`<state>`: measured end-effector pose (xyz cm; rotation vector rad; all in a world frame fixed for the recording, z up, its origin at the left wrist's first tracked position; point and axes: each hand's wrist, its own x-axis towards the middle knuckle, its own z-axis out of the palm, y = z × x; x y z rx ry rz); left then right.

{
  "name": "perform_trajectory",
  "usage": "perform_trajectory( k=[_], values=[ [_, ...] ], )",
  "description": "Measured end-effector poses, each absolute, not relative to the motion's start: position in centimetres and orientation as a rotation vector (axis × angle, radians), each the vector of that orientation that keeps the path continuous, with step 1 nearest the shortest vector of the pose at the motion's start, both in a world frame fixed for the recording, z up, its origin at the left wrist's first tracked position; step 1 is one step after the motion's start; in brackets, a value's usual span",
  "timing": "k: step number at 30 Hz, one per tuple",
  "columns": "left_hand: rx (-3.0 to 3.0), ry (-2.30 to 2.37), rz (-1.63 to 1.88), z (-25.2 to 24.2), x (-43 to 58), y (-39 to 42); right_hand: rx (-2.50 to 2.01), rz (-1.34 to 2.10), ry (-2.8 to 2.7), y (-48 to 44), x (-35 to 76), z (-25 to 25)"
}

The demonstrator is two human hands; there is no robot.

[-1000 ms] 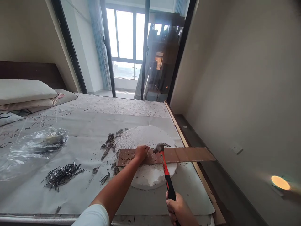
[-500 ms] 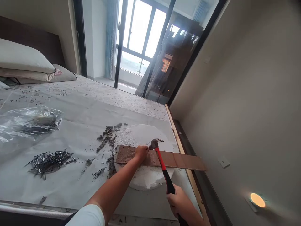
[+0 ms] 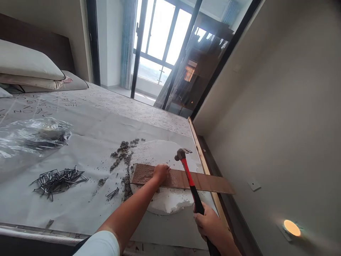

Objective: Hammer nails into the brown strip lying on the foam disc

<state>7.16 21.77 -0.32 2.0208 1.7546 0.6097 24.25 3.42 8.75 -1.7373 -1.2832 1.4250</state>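
A brown wooden board (image 3: pixel 202 182) lies across a round white foam slab (image 3: pixel 165 202) on a paper-covered bed. Its left part is dotted with small holes or nail heads. My left hand (image 3: pixel 160 173) rests on the board with fingers pinched together, apparently on a thin nail too small to make out clearly. My right hand (image 3: pixel 210 224) grips the red and black handle of a claw hammer (image 3: pixel 186 167). The hammer head hangs a little above and right of my left fingertips.
A heap of loose nails (image 3: pixel 57 179) lies at the left on the white sheet (image 3: pixel 87 206). Grey crumbs (image 3: pixel 121 156) are scattered by the foam. A clear plastic bag (image 3: pixel 29 138) and pillows (image 3: pixel 28 65) sit farther left. The bed's wooden edge (image 3: pixel 205 167) borders a floor gap beside the wall.
The hammer head has risen and swung right, away from my left fingers. My left hand stays on the board. The camera has tilted compared with a second ago.
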Motion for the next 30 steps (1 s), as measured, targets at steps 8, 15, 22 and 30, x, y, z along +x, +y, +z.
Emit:
perform_trajectory(
  k=[8, 15, 22, 30],
  values=[
    [2.017, 1.755, 0.580, -0.5, 7.3, 22.0, -1.900, 1.473, -1.351, 3.9, 23.9, 7.9],
    [1.872, 1.545, 0.754, 0.2, 6.3, 22.5, -1.741, 1.297, -1.394, 2.9, 24.9, 10.5],
    [1.055, 1.076, 1.352, 1.8, 3.0, 21.9, -1.870, 1.384, -1.308, 3.9, 23.3, 6.0],
    [1.045, 1.097, 1.630, 6.4, -0.3, 18.7, -1.374, 1.515, -0.995, 2.5, 21.2, 6.3]
  ],
)
